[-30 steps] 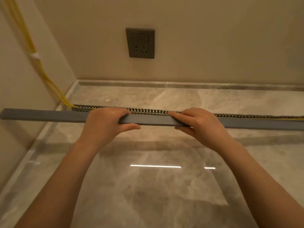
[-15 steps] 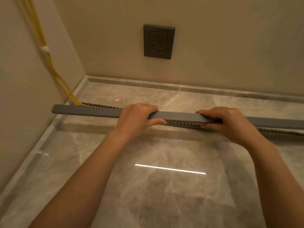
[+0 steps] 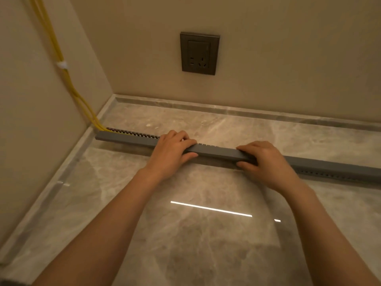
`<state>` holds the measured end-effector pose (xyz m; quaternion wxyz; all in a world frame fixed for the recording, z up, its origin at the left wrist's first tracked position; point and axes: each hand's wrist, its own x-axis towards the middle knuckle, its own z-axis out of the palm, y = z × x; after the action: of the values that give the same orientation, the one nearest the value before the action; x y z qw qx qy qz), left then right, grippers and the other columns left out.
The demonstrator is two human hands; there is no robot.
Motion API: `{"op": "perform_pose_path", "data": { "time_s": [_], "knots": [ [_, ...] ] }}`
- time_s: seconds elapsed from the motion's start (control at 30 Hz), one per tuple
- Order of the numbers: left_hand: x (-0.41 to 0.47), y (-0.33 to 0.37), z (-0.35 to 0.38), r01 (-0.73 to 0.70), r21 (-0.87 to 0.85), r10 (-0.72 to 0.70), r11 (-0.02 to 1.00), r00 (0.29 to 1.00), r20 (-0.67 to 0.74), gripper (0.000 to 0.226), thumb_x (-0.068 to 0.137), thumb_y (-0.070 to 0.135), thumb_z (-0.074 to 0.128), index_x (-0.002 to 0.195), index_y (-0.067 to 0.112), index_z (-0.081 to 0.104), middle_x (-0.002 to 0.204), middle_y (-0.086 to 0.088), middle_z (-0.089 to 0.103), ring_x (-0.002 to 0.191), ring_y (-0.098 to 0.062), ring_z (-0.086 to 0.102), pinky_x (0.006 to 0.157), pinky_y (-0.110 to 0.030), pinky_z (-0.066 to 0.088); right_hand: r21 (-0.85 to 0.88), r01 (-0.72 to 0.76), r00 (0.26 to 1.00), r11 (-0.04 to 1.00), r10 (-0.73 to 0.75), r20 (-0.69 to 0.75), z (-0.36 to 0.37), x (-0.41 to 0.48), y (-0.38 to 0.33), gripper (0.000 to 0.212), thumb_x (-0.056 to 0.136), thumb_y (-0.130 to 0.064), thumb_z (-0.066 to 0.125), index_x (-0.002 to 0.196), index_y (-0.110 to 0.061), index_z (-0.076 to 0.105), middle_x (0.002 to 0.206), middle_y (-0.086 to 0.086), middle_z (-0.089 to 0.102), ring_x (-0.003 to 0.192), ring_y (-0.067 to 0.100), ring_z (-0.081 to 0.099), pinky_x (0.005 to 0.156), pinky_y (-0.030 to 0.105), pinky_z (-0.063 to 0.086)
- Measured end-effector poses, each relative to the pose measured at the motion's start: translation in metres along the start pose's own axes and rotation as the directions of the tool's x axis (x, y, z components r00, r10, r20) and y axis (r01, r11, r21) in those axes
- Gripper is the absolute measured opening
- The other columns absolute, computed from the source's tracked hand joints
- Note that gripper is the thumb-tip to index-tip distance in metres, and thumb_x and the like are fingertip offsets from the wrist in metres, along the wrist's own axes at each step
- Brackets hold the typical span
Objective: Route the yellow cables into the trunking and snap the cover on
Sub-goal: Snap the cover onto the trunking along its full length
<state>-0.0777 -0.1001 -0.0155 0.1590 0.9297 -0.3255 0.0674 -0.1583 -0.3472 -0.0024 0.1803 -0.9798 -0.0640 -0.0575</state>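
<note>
Cover [image 3: 216, 151] atop trunking [image 3: 134, 133] (cables [image 3: 97, 123] left)

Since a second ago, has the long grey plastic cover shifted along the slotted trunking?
Yes, rightward: the cover overhung the trunking at its left end, now nearly level there.

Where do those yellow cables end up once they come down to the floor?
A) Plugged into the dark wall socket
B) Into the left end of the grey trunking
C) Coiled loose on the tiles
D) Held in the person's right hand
B: the yellow cables come down and enter the slotted grey trunking at its left end.
</note>
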Motion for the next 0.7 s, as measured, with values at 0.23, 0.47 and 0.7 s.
{"op": "perform_pose_path", "data": {
  "time_s": [0.23,0.47,0.7],
  "knots": [
    [-0.009,-0.004,-0.014,-0.058,-0.002,0.058,0.998,0.998,-0.027,0.033,0.087,0.038,0.058,0.114,0.019,0.062,0.103,0.000,0.058,0.098,-0.021,0.049,0.085,-0.032,0.031,-0.217,0.082,0.997,0.973,-0.080,0.018,0.033,0.034,-0.103,0.037,0.093,-0.034,0.050,0.127,-0.019,0.047,0.118,0.004,0.057,0.107,0.024,0.050,0.086,0.034,0.036],
    [-0.038,-0.072,-0.041,-0.036,0.043,0.038,0.998,0.998,-0.049,0.035,0.083,0.043,0.062,0.111,0.022,0.063,0.101,0.001,0.062,0.100,-0.022,0.053,0.085,-0.034,0.031,-0.238,0.057,0.982,0.970,-0.012,0.187,0.023,0.066,-0.146,0.026,0.088,-0.023,0.058,0.113,-0.016,0.056,0.106,0.006,0.059,0.095,0.025,0.055,0.079,0.038,0.047],
    [-0.065,-0.136,-0.066,0.191,0.203,-0.187,0.960,0.982,-0.040,0.036,0.092,0.045,0.044,0.122,0.026,0.052,0.119,0.003,0.055,0.112,-0.022,0.047,0.100,-0.039,0.028,-0.180,-0.040,0.966,0.983,0.083,0.243,0.021,0.079,-0.140,0.028,0.082,-0.021,0.064,0.109,-0.022,0.062,0.102,0.000,0.065,0.088,0.018,0.058,0.077,0.032,0.051]
  ]
}}
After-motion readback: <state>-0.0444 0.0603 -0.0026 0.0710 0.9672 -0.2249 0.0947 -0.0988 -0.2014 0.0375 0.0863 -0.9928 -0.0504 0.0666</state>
